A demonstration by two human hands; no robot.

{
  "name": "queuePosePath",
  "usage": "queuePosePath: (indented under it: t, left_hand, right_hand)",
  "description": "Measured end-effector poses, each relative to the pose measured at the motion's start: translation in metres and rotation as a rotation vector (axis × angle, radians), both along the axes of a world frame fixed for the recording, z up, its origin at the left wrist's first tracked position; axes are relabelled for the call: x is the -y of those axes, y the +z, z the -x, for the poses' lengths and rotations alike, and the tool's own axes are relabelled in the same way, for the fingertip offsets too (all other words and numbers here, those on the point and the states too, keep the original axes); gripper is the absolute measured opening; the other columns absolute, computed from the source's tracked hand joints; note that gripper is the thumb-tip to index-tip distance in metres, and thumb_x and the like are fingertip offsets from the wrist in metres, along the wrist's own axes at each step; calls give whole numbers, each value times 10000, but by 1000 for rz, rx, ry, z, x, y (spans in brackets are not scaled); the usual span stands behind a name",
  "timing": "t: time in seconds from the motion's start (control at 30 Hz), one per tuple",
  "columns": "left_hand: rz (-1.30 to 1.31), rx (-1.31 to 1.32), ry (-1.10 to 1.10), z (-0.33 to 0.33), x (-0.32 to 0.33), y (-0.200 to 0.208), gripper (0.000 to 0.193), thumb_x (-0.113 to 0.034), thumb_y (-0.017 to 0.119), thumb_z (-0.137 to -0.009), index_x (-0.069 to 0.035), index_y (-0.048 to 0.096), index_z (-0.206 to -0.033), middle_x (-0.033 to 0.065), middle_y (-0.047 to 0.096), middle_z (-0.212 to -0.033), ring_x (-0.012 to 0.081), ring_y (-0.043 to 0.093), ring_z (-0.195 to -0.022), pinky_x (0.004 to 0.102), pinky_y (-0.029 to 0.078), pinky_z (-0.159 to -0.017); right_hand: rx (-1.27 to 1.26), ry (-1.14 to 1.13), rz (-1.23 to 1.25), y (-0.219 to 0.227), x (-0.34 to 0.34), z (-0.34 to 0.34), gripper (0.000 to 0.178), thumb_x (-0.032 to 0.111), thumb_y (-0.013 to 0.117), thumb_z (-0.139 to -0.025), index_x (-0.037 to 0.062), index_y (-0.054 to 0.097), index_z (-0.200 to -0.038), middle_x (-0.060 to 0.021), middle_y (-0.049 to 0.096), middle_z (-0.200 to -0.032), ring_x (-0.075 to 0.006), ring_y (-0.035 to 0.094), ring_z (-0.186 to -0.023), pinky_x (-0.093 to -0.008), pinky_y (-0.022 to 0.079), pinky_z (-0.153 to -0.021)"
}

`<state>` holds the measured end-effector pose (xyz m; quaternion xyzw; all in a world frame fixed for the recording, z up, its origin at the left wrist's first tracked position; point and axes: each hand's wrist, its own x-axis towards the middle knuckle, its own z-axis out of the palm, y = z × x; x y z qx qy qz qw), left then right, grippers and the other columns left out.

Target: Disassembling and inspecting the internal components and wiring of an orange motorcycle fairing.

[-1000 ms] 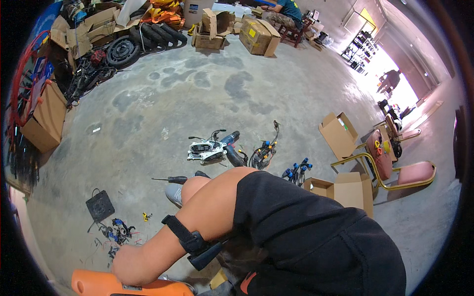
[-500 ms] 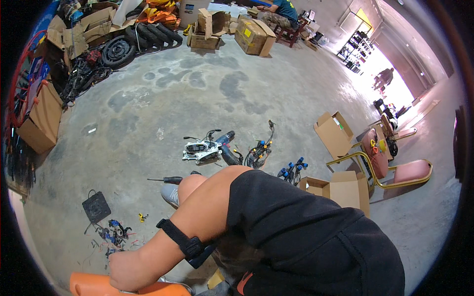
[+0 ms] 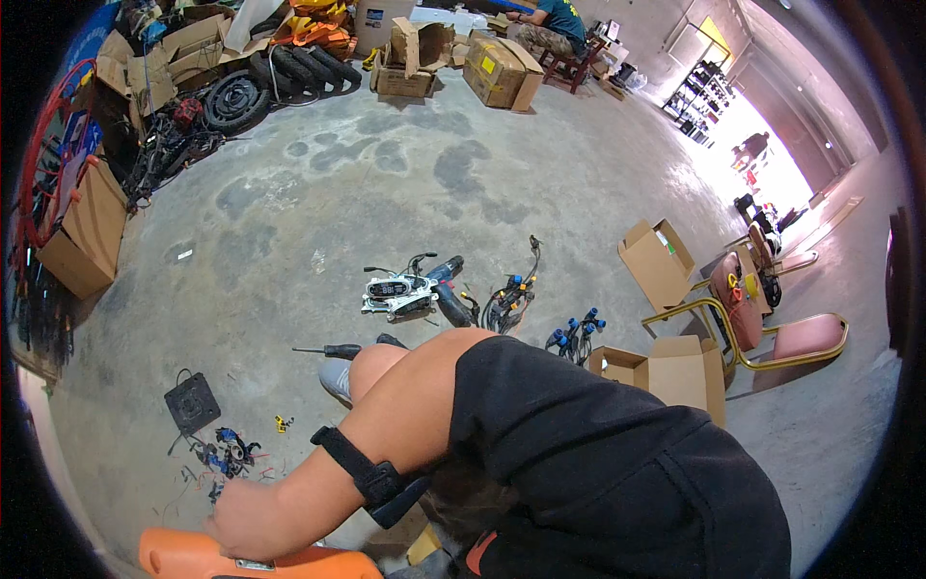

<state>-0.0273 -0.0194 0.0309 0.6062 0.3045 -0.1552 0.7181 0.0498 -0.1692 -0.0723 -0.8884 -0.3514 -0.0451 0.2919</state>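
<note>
My right arm, in a black short sleeve with a black strap round the forearm (image 3: 362, 468), reaches across to the lower left. At its end my right hand (image 3: 241, 521) is curled over an orange casing (image 3: 313, 562) at the bottom edge. The hand looks closed, but its fingers are turned away; whatever they hold is hidden. A small metal fitting (image 3: 255, 565) shows on the casing just below the hand. Beyond the hand lies a tangle of wires and small blue and black parts (image 3: 227, 454). My left hand is out of view.
A screwdriver (image 3: 338, 350) lies by my grey shoe (image 3: 335, 378). Ahead are a white-framed display unit (image 3: 397, 294), a drill-like tool (image 3: 447, 270) and cable bundles (image 3: 506, 301). A flat black square part (image 3: 192, 402) lies left. Cartons (image 3: 656, 265) and a pink-seated chair (image 3: 810, 336) stand right.
My right hand has shifted slightly up and left on the orange casing, and the metal fitting below it shows more fully. The whole view has moved a little.
</note>
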Motion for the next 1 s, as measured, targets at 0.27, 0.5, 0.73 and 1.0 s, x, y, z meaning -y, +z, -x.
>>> queuePosePath:
  t: [0.27,0.5,0.73,1.0]
  left_hand:
    - [16,18,-70,-11,6,-14,429,-227,655,-748,4,603,-1106,136,646,-1072,257,612,-1005,381,486,-922]
    - [18,47,-114,-11,7,-15,434,-238,652,-764,8,601,-1118,138,643,-1085,255,610,-1012,382,484,-928]
    - [20,78,-158,-11,8,-19,440,-248,649,-780,13,600,-1131,141,640,-1098,254,609,-1019,383,481,-934]
    - [47,106,-19,-2,-2,-12,497,-251,629,-761,15,569,-1178,160,634,-1117,278,614,-1032,403,488,-946]
  right_hand:
    - [-51,74,132,15,20,-3,223,203,595,-800,-8,667,-797,-153,675,-742,-310,677,-664,-441,493,-551]
    - [-125,64,132,21,22,-1,203,190,601,-801,4,683,-798,-159,686,-790,-302,689,-719,-427,500,-583]
    - [-126,88,252,25,26,5,172,190,622,-805,67,742,-821,-132,692,-873,-284,686,-795,-414,502,-599]
    - [-292,95,236,49,22,1,256,158,600,-804,15,630,-1015,-166,705,-856,-336,702,-821,-468,531,-633]
